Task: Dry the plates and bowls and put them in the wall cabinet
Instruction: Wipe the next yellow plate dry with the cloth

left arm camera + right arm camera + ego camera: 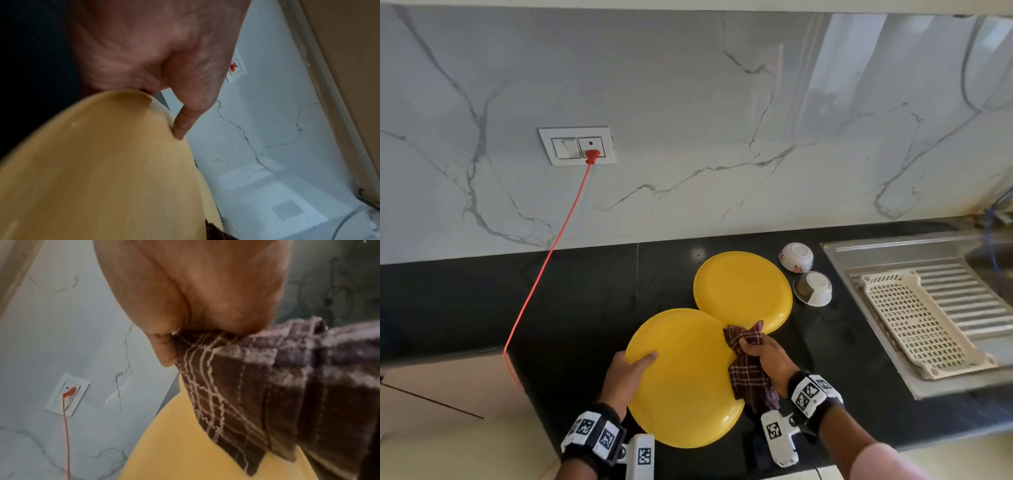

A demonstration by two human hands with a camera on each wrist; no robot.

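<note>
My left hand (631, 371) grips the left rim of a yellow plate (685, 377) held above the black counter, thumb on its upper face (180, 128). My right hand (763, 356) clutches a bunched brown checked cloth (748, 363) against the plate's right edge (185, 451). A second yellow plate (743, 291) lies upside down on the counter just behind. Two small bowls sit upside down to its right: a floral one (795, 257) and a grey-and-white one (813, 287).
A cream plastic drying rack (917, 322) rests on the steel sink drainboard (962, 250) at right. A red cable (544, 263) runs from the wall socket (577, 145) down over the counter's left edge. The marble backsplash rises behind.
</note>
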